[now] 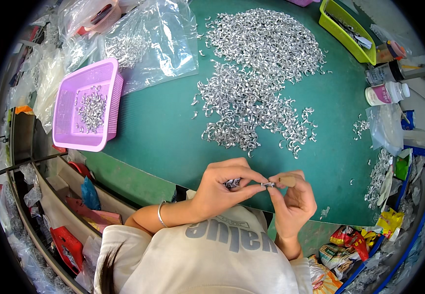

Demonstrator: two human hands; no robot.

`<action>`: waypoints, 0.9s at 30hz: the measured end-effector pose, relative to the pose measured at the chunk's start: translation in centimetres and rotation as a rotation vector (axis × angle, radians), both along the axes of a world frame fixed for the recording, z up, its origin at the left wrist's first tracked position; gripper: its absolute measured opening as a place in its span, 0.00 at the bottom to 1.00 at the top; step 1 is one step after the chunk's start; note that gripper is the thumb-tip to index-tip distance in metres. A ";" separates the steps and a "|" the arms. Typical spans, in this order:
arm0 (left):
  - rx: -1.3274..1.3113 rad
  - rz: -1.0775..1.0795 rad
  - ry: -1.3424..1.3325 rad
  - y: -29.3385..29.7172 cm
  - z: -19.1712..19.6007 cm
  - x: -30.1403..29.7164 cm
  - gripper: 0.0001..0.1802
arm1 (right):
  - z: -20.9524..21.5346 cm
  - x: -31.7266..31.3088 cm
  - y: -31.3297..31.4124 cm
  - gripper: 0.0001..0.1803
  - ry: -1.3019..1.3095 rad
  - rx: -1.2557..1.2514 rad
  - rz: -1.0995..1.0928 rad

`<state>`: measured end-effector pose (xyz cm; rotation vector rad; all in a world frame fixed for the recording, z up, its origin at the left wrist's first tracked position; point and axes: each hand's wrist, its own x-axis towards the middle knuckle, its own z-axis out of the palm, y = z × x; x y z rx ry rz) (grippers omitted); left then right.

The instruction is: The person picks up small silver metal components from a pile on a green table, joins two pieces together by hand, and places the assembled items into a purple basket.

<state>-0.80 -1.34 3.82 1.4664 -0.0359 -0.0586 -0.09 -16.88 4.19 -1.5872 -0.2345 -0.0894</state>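
Note:
My left hand (222,188) is closed, a silver bangle on its wrist. Thumb and forefinger pinch a small silver metal piece (268,184), and several more metal pieces (232,183) are cupped under the curled fingers. From the other side, my right hand (295,201) pinches the same small piece with thumb and forefinger; a tan cover (287,181) wraps one of its fingertips. Both hands are in front of my body at the table's near edge. Beyond them lies a large heap of small curved silver pieces (251,98). The held piece's exact shape is too small to make out.
The green table (153,127) carries a pink plastic basket (112,105) with silver pieces at left, beside a clear plastic bag (171,44). At right are a yellow-green tray (330,24), a white bottle (386,93) and loose pieces (379,176). Snack packets (345,250) sit lower right.

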 end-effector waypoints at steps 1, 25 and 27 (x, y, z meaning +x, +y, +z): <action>-0.003 0.003 0.000 0.0 0.0 0.0 0.09 | 0.0 0.0 0.0 0.14 -0.008 -0.007 0.000; 0.327 0.900 0.052 10.5 -2.2 0.9 0.08 | -6.5 3.7 0.0 0.09 -0.111 -0.634 -0.089; 0.118 0.523 0.324 6.6 -2.1 0.7 0.07 | -5.6 3.1 -0.5 0.08 0.137 -0.424 -0.047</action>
